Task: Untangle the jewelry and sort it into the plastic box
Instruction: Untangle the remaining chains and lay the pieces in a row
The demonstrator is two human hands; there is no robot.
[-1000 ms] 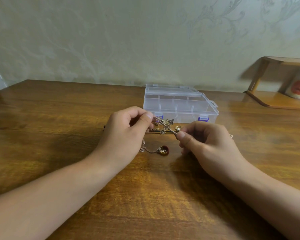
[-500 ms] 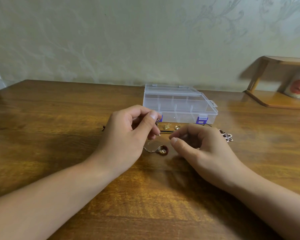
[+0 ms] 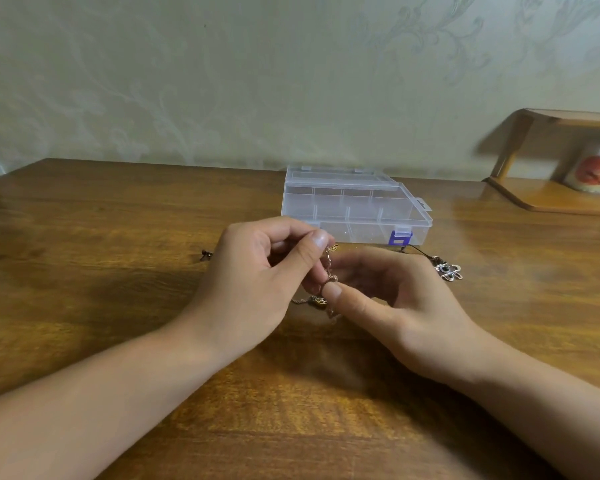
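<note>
We see the left hand [image 3: 257, 271] and right hand [image 3: 388, 299] just in front of the clear plastic box [image 3: 355, 206] on the worktop [image 3: 101, 237], each pinching the chain [image 3: 329, 263] between thumb and fingers. A flower-shaped charm [image 3: 448, 270] lies near the box's front right corner; a blurred piece, perhaps a pendant [image 3: 317, 302], sits under the hands.

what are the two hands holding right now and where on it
Both pinch one thin gold-toned metal chain: left hand at its upper end, right hand at its lower part.
</note>
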